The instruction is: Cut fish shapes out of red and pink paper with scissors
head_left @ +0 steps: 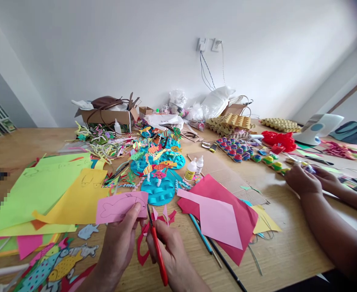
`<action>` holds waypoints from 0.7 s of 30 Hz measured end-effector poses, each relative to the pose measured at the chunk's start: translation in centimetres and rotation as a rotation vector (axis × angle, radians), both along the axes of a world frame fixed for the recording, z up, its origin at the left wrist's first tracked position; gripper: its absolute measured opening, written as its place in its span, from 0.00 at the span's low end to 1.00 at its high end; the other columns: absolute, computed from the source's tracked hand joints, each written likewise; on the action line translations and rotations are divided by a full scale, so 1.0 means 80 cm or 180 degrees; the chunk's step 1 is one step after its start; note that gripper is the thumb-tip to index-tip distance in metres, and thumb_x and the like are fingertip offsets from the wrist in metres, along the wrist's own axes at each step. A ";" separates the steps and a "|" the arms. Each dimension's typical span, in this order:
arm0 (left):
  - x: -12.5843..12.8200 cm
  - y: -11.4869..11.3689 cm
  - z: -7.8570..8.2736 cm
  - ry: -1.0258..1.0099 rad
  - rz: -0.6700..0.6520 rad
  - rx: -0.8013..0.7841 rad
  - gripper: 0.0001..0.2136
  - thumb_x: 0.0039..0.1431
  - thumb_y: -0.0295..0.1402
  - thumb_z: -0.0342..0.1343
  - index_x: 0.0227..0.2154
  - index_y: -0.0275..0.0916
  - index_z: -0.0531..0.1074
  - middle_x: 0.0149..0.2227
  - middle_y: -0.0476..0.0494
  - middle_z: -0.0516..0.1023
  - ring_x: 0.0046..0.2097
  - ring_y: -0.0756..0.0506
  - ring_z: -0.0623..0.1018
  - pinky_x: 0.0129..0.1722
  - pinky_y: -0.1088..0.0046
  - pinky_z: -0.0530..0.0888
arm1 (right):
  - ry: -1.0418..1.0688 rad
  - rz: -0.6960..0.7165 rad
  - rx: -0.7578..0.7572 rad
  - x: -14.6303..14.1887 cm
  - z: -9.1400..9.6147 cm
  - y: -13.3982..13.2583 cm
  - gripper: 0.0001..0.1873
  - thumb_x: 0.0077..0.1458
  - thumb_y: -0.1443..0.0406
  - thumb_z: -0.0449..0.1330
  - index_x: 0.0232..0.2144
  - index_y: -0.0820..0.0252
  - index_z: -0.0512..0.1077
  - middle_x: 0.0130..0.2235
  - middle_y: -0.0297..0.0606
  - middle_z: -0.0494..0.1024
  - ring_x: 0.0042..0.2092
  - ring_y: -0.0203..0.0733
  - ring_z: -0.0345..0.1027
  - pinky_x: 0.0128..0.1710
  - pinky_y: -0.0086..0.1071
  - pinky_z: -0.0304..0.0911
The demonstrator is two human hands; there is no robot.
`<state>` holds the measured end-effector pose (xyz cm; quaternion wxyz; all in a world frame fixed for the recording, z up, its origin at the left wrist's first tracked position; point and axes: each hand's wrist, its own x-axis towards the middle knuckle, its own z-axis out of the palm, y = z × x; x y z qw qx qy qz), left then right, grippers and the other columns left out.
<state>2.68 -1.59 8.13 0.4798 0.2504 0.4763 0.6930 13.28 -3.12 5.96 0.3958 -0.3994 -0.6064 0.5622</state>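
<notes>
My left hand [119,243] pinches a strip of pink paper [111,207] near its right end, thumb on top. A fish outline is drawn on the strip in dark pen. In my right hand [168,243] is a pair of scissors [159,255] with red handles. Their dark blades point up and away, close to the strip's right edge; whether they touch the paper I cannot tell. Red paper scraps [142,249] lie on the table just behind and below the scissors. Fingers of the right hand partly hide the handles.
Fish cutouts [65,265] and green paper [41,190] lie at left. Ahead stands a blue paper piece with colourful fish [157,190], beside glue bottles [190,169]. Red paper [215,186] and thin rods [201,233] are right. Another person's hands [306,180] work at far right.
</notes>
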 end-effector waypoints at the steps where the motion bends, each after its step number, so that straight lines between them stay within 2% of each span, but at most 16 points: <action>1: 0.001 0.000 0.000 0.0021 0.0001 -0.0016 0.06 0.39 0.31 0.61 0.22 0.40 0.69 0.21 0.55 0.73 0.25 0.50 0.71 0.23 0.77 0.70 | 0.0045 0.0012 -0.0033 0.000 0.000 0.000 0.15 0.54 0.58 0.49 0.19 0.57 0.54 0.17 0.26 0.55 0.19 0.30 0.49 0.17 0.24 0.47; 6: 0.003 0.002 -0.003 0.0065 -0.0054 -0.0189 0.07 0.38 0.33 0.61 0.23 0.40 0.69 0.23 0.53 0.74 0.26 0.48 0.73 0.24 0.75 0.71 | 0.0096 -0.0037 -0.0019 0.000 0.002 -0.001 0.17 0.53 0.56 0.49 0.18 0.57 0.54 0.16 0.26 0.55 0.19 0.30 0.49 0.17 0.24 0.47; 11: 0.005 0.003 -0.003 -0.0031 -0.0048 -0.0147 0.08 0.38 0.32 0.62 0.24 0.41 0.69 0.23 0.54 0.74 0.27 0.48 0.73 0.25 0.76 0.71 | 0.0091 -0.0075 -0.0092 -0.001 0.004 0.000 0.19 0.52 0.54 0.49 0.17 0.57 0.54 0.16 0.26 0.55 0.19 0.30 0.50 0.17 0.24 0.48; 17: 0.006 0.002 -0.005 0.0054 -0.0053 -0.0163 0.07 0.39 0.33 0.61 0.23 0.40 0.68 0.21 0.54 0.73 0.25 0.48 0.73 0.23 0.77 0.70 | 0.0176 -0.0021 -0.0054 0.000 -0.011 -0.002 0.22 0.55 0.51 0.48 0.17 0.58 0.57 0.16 0.27 0.57 0.18 0.30 0.51 0.16 0.23 0.49; 21: 0.005 0.002 -0.010 0.0197 -0.0077 -0.0159 0.06 0.41 0.34 0.60 0.22 0.40 0.68 0.21 0.54 0.72 0.26 0.48 0.73 0.23 0.76 0.70 | 0.0306 -0.0053 -0.0270 -0.002 -0.018 -0.002 0.25 0.52 0.45 0.49 0.17 0.58 0.56 0.15 0.27 0.56 0.17 0.29 0.50 0.14 0.23 0.49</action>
